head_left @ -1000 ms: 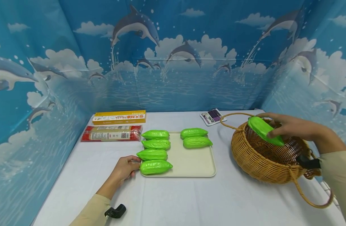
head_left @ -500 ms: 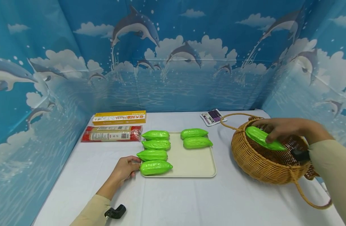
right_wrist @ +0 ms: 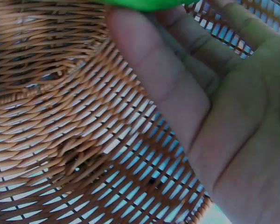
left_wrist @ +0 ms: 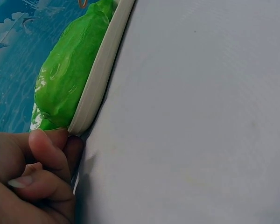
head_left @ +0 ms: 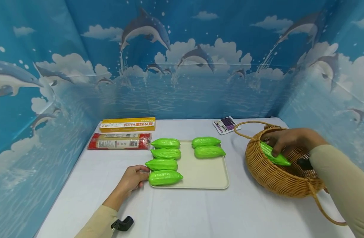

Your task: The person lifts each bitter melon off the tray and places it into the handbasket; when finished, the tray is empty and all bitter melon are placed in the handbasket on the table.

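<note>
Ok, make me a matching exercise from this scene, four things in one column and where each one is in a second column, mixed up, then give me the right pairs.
Things
1. green gourd in the right hand
2. yellow box
3. left hand
4. red packet

Places
A. at the tray's near left corner
B. farthest back on the left of the table
C. inside the wicker basket
D. between the yellow box and the tray

Pairs: 1-C, 2-B, 3-A, 4-D
</note>
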### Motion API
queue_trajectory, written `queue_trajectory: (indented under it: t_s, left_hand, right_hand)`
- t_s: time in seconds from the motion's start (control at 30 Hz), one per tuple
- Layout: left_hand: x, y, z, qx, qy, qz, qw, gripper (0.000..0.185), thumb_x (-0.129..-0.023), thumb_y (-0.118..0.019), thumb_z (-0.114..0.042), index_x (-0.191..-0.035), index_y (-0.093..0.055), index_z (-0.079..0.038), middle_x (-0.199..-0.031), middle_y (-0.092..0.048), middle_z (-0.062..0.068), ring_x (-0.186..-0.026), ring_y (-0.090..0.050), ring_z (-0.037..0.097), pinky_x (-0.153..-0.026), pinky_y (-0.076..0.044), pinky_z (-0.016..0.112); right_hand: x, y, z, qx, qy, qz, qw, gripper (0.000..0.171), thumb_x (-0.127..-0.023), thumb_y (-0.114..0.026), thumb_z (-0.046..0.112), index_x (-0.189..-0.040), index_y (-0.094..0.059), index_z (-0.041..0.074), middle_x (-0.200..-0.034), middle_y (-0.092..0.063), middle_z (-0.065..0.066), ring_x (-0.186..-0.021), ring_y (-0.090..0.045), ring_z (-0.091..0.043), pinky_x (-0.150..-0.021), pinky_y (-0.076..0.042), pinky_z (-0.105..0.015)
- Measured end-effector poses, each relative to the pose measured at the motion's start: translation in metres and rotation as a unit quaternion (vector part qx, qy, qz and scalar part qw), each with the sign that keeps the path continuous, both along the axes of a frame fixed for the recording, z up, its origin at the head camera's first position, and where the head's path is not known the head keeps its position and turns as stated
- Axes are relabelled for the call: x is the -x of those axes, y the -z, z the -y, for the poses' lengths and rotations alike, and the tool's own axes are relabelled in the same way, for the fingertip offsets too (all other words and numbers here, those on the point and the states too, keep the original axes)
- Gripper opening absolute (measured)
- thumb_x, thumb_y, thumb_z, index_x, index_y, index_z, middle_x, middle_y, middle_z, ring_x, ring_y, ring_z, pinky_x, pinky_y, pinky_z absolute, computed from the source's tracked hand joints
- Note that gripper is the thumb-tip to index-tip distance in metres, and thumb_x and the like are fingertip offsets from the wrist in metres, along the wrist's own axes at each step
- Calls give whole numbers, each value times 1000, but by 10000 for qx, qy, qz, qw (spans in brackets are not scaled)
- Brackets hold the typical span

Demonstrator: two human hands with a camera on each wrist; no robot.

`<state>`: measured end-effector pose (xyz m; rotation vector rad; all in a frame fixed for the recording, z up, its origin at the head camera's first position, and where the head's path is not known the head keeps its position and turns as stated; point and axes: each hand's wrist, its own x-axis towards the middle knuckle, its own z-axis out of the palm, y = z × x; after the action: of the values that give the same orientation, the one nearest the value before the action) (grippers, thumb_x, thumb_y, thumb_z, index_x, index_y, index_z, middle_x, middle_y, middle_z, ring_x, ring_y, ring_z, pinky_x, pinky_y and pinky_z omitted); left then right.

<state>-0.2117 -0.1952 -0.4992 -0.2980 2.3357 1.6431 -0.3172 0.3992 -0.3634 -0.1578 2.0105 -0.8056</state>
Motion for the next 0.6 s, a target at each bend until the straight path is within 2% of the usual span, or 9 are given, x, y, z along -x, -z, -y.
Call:
queue_trajectory:
  t_s: [0.07, 0.13, 0.23, 0.3, 0.37, 0.47, 0.5, 0.6]
  left_hand:
    - [0, 1, 0, 59, 7, -23, 10000, 19, -95, -69, -10, -112, -69, -4, -64, -58, 5, -47, -46, 11, -43, -32, 24]
    - [1, 1, -1, 72, -10, -17, 10000, 18, -95, -69, -10, -112, -69, -4, -64, -59, 5, -47, -47, 11, -43, -32, 24]
    - [1, 0, -1, 88, -19, 1, 10000, 18, -95, -69, -10, -112, -69, -4, -65, -59, 5, -47, -47, 11, -43, -32, 24]
    - [2, 0, -1, 91, -14, 11, 10000, 18, -95, -69, -10, -112, -70, -4, -65, -59, 5, -47, -47, 11, -43, -32, 24]
    - [2, 0, -1, 94, -14, 28, 10000, 18, -95, -69, -10, -112, -70, -5, -65, -59, 5, -47, -47, 11, -43, -32, 24]
    - [2, -1, -1, 118, -5, 29, 9999, 19, -94, -69, -11, -112, -70, -5, -65, -60, 5, -47, -47, 11, -43, -32, 24]
    - [2, -1, -1, 126, -2, 28, 9999, 19, -94, -70, -11, -112, -70, -5, -65, -60, 5, -47, -47, 11, -43, -32, 24]
    - [2, -1, -1, 147, -1, 15, 9999, 19, -94, -70, -11, -112, -70, -5, -66, -60, 5, -48, -48, 11, -43, -33, 24]
  right_hand:
    - [0, 5, 1, -59, 74, 32, 10000, 102, -87, -73, 7, -161, -3, -2, -154, -21, -42, -122, -52, -33, -86, -54, -46]
    - [0, 7, 3, -144, 148, 15, 9998, 105, -85, -74, 5, -161, -2, -2, -154, -22, -42, -103, -58, -26, -78, -53, -45]
    - [-1, 10, 7, -321, 183, -37, 9993, 110, -83, -77, 6, -161, 0, -2, -156, -13, -43, -85, -57, -20, -72, -51, -43]
    - [-1, 13, 9, -419, 181, -19, 9990, 112, -82, -78, 7, -161, 1, -1, -158, -10, -42, -72, -51, -18, -69, -49, -41]
    - [-1, 17, 9, -497, 102, -7, 9987, 113, -81, -79, 9, -161, 1, -2, -158, -6, -43, -78, -56, -19, -72, -52, -41]
    - [-1, 22, 9, -568, 8, -1, 9984, 114, -80, -80, 9, -160, 0, -4, -157, -10, -44, -85, -62, -22, -75, -56, -43]
    - [0, 23, 9, -581, -16, -8, 9983, 114, -80, -80, 9, -160, 0, -4, -156, -12, -44, -92, -64, -25, -77, -57, -45]
    - [0, 23, 11, -644, -76, -38, 9979, 116, -79, -81, 8, -160, 1, -5, -156, -10, -44, -104, -63, -29, -78, -58, -46]
